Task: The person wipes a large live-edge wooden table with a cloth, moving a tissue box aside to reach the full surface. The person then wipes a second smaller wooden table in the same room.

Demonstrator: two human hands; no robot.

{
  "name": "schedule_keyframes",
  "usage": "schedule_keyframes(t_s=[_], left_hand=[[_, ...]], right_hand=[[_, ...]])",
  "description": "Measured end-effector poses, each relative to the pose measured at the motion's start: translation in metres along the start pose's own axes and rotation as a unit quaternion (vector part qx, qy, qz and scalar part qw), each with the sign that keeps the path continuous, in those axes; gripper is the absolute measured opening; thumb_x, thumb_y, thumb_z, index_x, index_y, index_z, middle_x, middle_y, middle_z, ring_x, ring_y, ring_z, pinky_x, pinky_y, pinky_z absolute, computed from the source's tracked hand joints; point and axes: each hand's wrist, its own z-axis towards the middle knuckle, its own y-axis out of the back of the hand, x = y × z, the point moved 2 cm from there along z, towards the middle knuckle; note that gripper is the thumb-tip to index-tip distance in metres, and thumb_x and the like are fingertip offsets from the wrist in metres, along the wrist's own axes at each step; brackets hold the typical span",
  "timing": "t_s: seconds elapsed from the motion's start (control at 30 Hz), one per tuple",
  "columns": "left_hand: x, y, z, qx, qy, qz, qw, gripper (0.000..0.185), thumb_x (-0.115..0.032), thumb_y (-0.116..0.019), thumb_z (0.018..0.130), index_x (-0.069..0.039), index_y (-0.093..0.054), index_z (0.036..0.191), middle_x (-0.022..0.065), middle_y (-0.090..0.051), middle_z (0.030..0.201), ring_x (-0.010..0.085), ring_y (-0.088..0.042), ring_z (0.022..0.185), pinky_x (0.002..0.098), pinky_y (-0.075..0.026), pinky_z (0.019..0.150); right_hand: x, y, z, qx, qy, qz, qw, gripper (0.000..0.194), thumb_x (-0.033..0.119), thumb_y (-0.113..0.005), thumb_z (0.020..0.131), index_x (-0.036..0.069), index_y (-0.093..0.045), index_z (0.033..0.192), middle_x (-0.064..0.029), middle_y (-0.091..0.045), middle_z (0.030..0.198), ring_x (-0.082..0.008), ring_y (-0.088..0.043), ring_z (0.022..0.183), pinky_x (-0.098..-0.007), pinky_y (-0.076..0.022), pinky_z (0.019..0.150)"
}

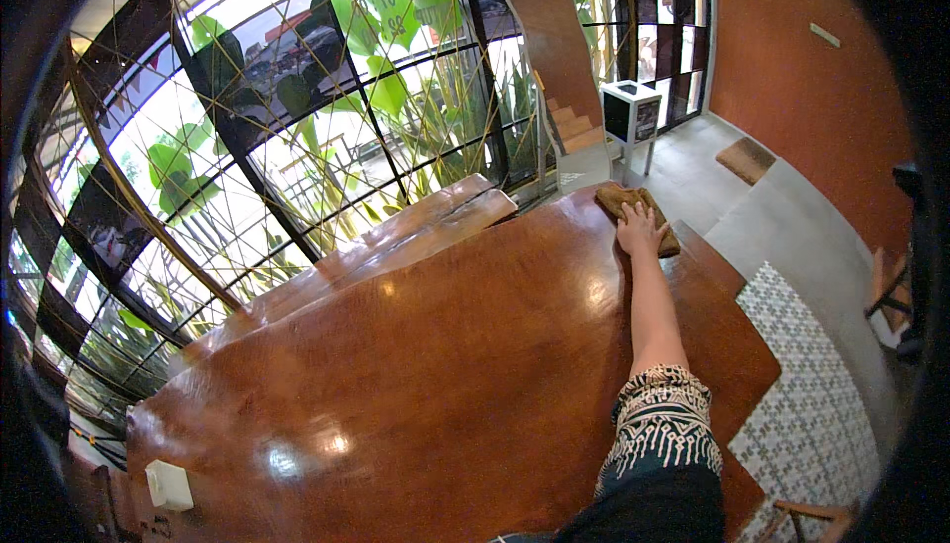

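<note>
My right hand (pixel 640 229) lies flat with its fingers spread on a folded brown cloth (pixel 664 242), pressing it on the far right corner of a large polished wooden table (pixel 415 365). The arm reaches out straight, in a dark sleeve with a light patterned cuff. My left hand is out of view. The glossy brown tabletop spreads before me, with light reflections on it.
A white box-shaped container (pixel 168 485) stands at the table's near left. Along the far side runs a wooden bench (pixel 415 224) beside gridded windows. Past the far corner are a tall mirror (pixel 557 45) and a white-framed stand (pixel 631 116). Wooden chair parts (pixel 813 511) show at lower right.
</note>
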Motion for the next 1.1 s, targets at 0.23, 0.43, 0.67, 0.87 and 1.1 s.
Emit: schedule_keyframes(t_s=[0.23,0.43,0.67,0.87,1.1], left_hand=[[-0.020,0.017,-0.015,-0.078,-0.056,-0.006,0.995,0.036,-0.030,-0.056,0.097,-0.002,-0.067,0.117,0.0223,-0.066,0.117,0.0386,-0.059,0.112,0.0476,-0.045,0.100],[-0.026,0.028,-0.017,-0.103,-0.023,0.028,0.994,0.036,-0.037,-0.061,0.093,-0.012,-0.070,0.116,0.0159,-0.066,0.116,0.0346,-0.060,0.109,0.0498,-0.045,0.096],[0.010,-0.003,-0.011,-0.071,0.021,0.037,0.997,0.038,-0.041,-0.057,0.097,-0.016,-0.065,0.124,0.0134,-0.060,0.130,0.0322,-0.054,0.120,0.0482,-0.041,0.101],[0.038,-0.035,0.002,-0.044,0.029,0.035,0.998,0.039,-0.042,-0.056,0.099,-0.018,-0.064,0.127,0.0116,-0.058,0.134,0.0298,-0.052,0.125,0.0468,-0.038,0.105],[0.056,-0.040,0.014,-0.045,-0.001,0.020,0.999,0.040,-0.045,-0.054,0.099,-0.017,-0.065,0.125,0.0099,-0.061,0.131,0.0286,-0.053,0.123,0.0470,-0.040,0.103]], right_hand=[[-0.014,0.027,-0.092,0.060,-0.012,-0.021,0.998,0.054,0.041,-0.046,0.099,0.039,-0.033,0.152,0.0025,-0.022,0.164,-0.0252,-0.017,0.151,-0.0648,-0.0036,0.119],[0.022,0.031,-0.182,0.076,0.009,-0.024,0.997,0.054,0.042,-0.044,0.101,0.038,-0.032,0.153,0.0003,-0.021,0.164,-0.0278,-0.015,0.151,-0.0690,0.0002,0.116],[0.116,0.024,-0.321,0.082,0.142,-0.052,0.985,0.052,0.044,-0.036,0.103,0.033,-0.029,0.154,-0.0023,-0.021,0.164,-0.0298,-0.017,0.151,-0.0724,-0.0027,0.114],[0.171,0.038,-0.502,0.107,0.348,-0.037,0.931,0.052,0.034,-0.042,0.102,0.031,-0.034,0.153,-0.0055,-0.027,0.162,-0.0331,-0.023,0.149,-0.0733,-0.0040,0.113],[0.070,0.082,-0.520,0.162,0.488,0.046,0.857,0.061,0.010,-0.050,0.090,0.028,-0.045,0.147,-0.0086,-0.036,0.157,-0.0324,-0.031,0.146,-0.0683,-0.0115,0.115]])
